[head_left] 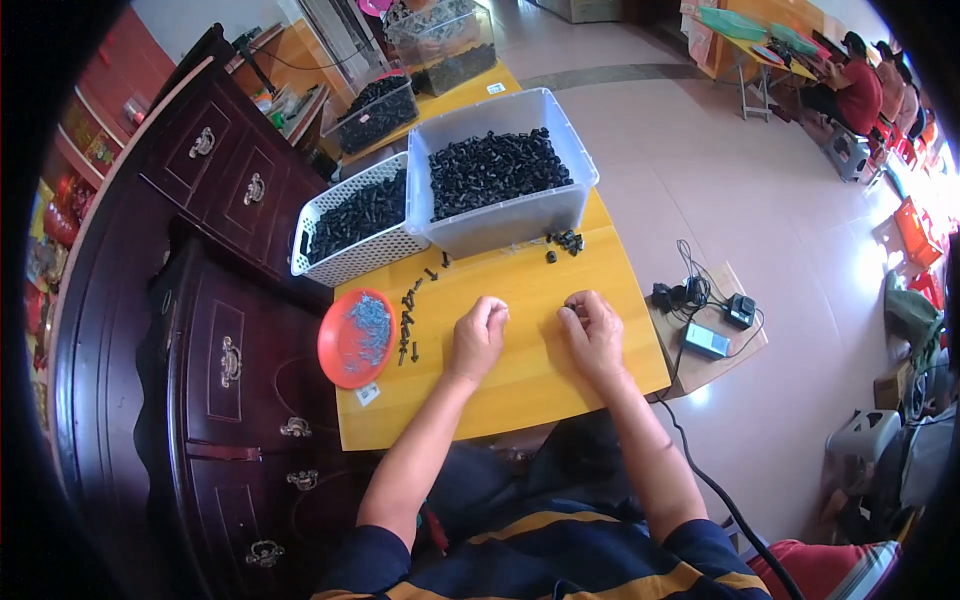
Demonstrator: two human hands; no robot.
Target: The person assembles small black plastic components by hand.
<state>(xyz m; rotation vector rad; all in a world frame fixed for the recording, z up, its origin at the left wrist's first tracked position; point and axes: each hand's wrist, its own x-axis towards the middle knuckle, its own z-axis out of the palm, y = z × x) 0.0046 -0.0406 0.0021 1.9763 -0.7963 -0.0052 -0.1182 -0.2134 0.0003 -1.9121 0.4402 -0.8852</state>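
Note:
My left hand (479,341) rests above the middle of the yellow table, its fingers curled in with the thumb on top. To its right, a hand's width or so apart, my right hand (594,335) is also closed, thumb against the fingers. Whatever either hand may hold is hidden. Left of my left hand lies a line of small black screw-like parts (405,325). Beside them stands a red plate (338,371) with a heap of tiny blue-grey pieces (371,328). A few black caps (567,241) sit beyond my right hand.
A clear plastic bin (500,232) and a white perforated basket (362,256), both full of black parts, line the table's far side. Dark cabinets (230,300) close off the left. On a small stand at right are a blue device (706,341) and cables. People (857,90) sit far right.

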